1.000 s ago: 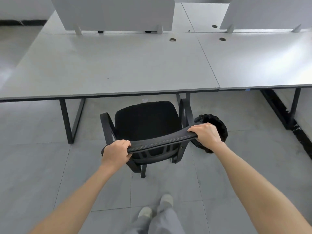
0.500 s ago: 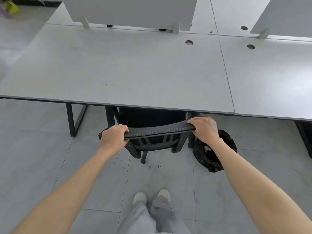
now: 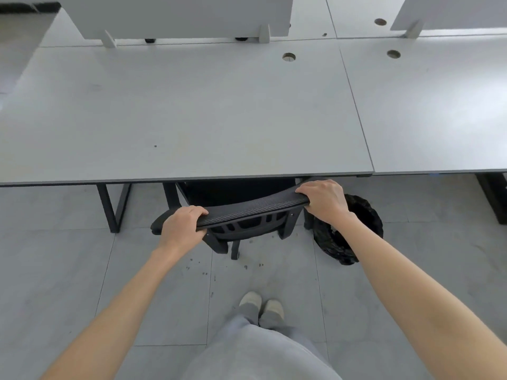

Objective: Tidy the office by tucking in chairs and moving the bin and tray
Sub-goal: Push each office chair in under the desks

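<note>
A black mesh-backed office chair (image 3: 247,212) stands pushed under the grey desk (image 3: 192,119); its seat is hidden beneath the desktop and only the backrest top and rear frame show. My left hand (image 3: 182,224) grips the left end of the backrest's top edge. My right hand (image 3: 323,198) grips the right end. A bin lined with a black bag (image 3: 354,231) stands on the floor just right of the chair, partly hidden behind my right forearm. No tray is in view.
A second grey desk (image 3: 439,111) adjoins on the right. Grey divider screens (image 3: 178,15) stand along the desks' far edge. Black desk legs (image 3: 112,207) stand left of the chair. My feet (image 3: 260,305) are on the tiled floor behind the chair.
The chair has rolled forward under the desk, from fully out with its seat visible to seat hidden. Both hands kept their grip on the backrest, and I stepped closer.
</note>
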Demonstrator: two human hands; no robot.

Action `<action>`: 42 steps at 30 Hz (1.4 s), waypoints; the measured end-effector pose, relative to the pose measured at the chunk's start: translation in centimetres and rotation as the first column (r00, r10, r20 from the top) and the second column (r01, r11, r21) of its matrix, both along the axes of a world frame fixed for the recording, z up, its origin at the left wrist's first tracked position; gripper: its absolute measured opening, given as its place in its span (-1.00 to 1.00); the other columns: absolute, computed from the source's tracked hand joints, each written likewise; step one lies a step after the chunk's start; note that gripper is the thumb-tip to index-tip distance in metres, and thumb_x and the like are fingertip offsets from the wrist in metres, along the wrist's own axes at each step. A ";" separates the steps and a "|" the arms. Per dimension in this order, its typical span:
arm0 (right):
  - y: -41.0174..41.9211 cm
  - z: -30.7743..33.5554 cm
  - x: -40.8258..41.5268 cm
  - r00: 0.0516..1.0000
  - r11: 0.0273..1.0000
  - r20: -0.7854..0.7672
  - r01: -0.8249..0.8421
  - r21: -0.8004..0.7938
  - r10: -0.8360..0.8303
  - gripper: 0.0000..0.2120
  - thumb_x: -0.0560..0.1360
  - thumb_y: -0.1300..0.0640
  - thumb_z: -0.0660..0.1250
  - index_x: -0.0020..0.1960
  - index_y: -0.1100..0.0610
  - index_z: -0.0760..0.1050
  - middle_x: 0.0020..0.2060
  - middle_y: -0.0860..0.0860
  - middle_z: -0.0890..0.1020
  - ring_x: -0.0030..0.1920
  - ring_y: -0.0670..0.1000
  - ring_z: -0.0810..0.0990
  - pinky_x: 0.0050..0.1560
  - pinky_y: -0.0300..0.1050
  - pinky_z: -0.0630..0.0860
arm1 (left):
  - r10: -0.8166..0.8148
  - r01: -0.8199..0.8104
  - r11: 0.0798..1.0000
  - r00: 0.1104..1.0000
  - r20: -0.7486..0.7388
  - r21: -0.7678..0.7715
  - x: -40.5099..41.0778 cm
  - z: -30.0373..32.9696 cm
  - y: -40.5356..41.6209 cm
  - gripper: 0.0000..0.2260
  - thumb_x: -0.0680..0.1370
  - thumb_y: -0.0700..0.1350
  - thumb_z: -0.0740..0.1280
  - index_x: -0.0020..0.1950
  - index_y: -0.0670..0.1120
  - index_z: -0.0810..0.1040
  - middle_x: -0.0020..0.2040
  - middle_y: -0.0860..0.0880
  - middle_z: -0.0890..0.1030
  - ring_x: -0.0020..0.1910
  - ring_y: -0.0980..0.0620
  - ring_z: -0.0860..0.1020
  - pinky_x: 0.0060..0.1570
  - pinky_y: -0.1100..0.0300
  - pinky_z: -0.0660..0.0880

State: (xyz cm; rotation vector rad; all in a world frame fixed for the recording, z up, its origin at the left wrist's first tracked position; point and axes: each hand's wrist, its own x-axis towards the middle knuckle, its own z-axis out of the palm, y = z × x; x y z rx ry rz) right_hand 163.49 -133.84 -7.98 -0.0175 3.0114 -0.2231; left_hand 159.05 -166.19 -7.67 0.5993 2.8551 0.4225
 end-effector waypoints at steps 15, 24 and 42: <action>-13.2 -2.0 26.4 0.328 -0.101 0.321 0.544 -0.833 -0.888 -0.67 0.52 0.34 0.23 -0.02 -0.10 0.52 0.01 -0.08 0.63 -0.01 -0.28 0.57 0.04 -0.43 0.45 | -0.373 0.039 0.860 0.729 0.574 0.509 10.4 -1.5 3.4 -0.72 0.54 -0.36 0.23 -0.05 0.01 0.56 -0.15 0.28 0.66 -0.13 0.25 0.61 -0.12 0.47 0.47; -29.9 -4.5 40.7 -0.550 -0.649 0.478 0.163 -0.743 -0.685 -0.70 0.50 0.36 0.23 -0.09 -0.02 0.57 -0.12 -0.06 0.69 -0.01 -0.01 0.64 0.12 -0.08 0.54 | -0.753 0.730 0.536 0.186 0.632 0.424 18.6 -2.3 9.4 -0.80 0.55 -0.29 0.23 0.08 -0.08 0.57 -0.26 0.47 0.58 -0.15 0.38 0.57 -0.18 0.51 0.44; -28.8 -3.2 70.7 -0.864 -0.529 0.436 -0.255 -0.810 -0.251 -0.69 0.52 0.38 0.16 -0.09 0.02 0.56 -0.11 0.00 0.67 -0.08 -0.06 0.66 -0.03 -0.25 0.53 | -0.759 0.854 -0.023 -0.353 0.547 0.519 58.9 -1.5 26.0 -0.68 0.57 -0.32 0.19 -0.01 0.12 0.52 -0.17 0.32 0.64 -0.13 0.26 0.60 -0.12 0.48 0.45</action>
